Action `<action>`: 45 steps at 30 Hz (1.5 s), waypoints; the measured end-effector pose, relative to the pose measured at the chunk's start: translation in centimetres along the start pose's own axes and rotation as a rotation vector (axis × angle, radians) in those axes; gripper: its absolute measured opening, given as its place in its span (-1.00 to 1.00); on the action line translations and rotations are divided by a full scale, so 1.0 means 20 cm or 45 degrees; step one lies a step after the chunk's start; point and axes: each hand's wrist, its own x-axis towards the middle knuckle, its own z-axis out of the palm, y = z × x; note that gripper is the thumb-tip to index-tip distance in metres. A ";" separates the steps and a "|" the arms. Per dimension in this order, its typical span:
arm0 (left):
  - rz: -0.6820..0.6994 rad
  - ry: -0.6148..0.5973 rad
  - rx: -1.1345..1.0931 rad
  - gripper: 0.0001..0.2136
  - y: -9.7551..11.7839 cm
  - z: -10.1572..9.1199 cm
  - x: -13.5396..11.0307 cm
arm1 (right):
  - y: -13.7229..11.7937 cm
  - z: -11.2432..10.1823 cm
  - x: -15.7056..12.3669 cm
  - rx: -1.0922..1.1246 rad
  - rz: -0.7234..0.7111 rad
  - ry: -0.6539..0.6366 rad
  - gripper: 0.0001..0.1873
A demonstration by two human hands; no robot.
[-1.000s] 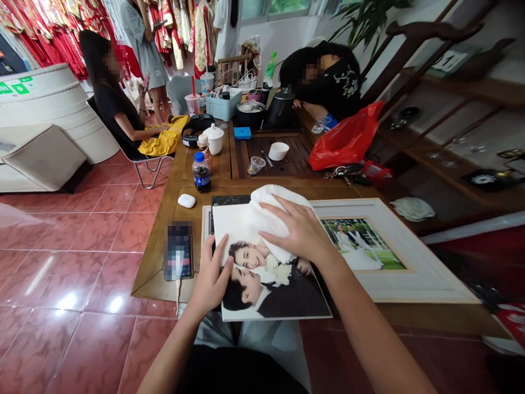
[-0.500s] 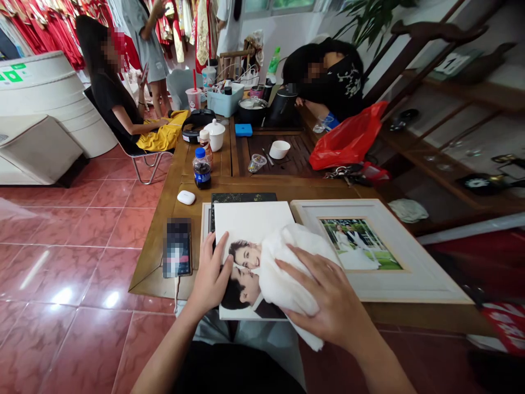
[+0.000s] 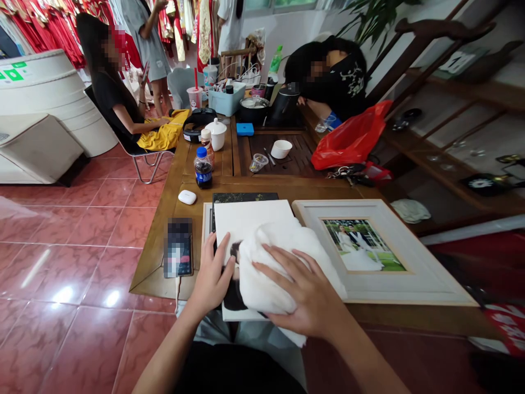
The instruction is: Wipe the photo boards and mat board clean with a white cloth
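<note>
A white photo panel (image 3: 252, 213) with a printed portrait of two people lies in front of me, much of the print hidden under a white cloth (image 3: 262, 273). My right hand (image 3: 301, 284) presses on this bunched cloth, its fingers spread over the folds and closed on it. Part of the cloth hangs past the panel's near edge. At the panel's left edge my left hand (image 3: 213, 279) rests with thumb and fingers apart, touching the panel. Right of the panel lies a white picture frame (image 3: 426, 282) holding a wedding photo (image 3: 363, 244), partly overlapped by the cloth.
Left on the wooden table (image 3: 156, 257) are a phone (image 3: 184, 246) with a cable, a white earbud case (image 3: 187, 197) and a blue-capped bottle (image 3: 203, 168). Farther off are a white cup (image 3: 281, 149), a red plastic bag (image 3: 353, 137) and keys (image 3: 348, 173). Other people sit nearby.
My right hand and the white cloth have slid left across the photo panel, covering the printed faces. The left hand stays at the panel's left edge.
</note>
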 end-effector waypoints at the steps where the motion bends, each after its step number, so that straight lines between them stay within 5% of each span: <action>1: 0.002 -0.002 0.003 -0.53 0.00 0.00 0.00 | 0.03 0.00 0.02 -0.002 0.013 -0.007 -0.20; 12: 0.027 -0.026 0.045 -0.52 -0.03 0.00 0.01 | 0.37 0.08 0.36 -0.036 0.230 0.078 -0.31; 22: 0.023 -0.005 0.001 -0.51 -0.02 0.00 0.01 | 0.34 0.10 0.49 0.002 0.194 0.028 -0.29; 28: 0.041 0.052 -0.036 -0.51 -0.03 0.01 0.00 | 0.30 0.07 0.42 0.060 0.070 -0.023 -0.28; 40: 0.021 0.047 -0.032 -0.51 -0.03 0.02 0.00 | 0.03 0.00 0.03 0.073 -0.114 -0.035 -0.15; 45: 0.013 0.039 -0.041 -0.51 -0.03 0.02 0.00 | 0.02 -0.02 -0.05 0.116 -0.203 -0.037 -0.11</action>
